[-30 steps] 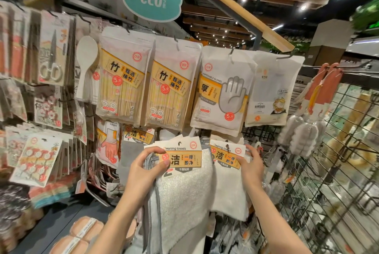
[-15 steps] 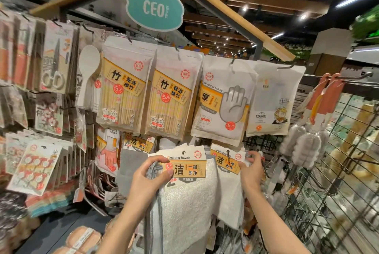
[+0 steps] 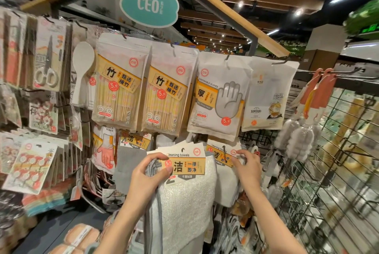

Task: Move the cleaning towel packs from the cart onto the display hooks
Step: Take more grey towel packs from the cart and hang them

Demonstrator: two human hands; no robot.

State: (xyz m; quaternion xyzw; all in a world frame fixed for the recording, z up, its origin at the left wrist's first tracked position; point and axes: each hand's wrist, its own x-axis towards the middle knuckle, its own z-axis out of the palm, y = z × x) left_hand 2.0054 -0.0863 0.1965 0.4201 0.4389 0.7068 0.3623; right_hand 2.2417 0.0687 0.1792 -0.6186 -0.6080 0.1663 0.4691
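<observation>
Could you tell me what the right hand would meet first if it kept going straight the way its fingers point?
Probably the header card of the hung towel pack; the right hand already looks to be touching it, though depth is unclear.

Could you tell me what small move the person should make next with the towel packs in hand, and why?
Probably lift the stack of cleaning towel packs, gripped by the left hand, rightwards so its card hole meets the hook. The right hand already pinches the hung pack there, seemingly steadying it, and the held stack is not yet on any hook.
</observation>
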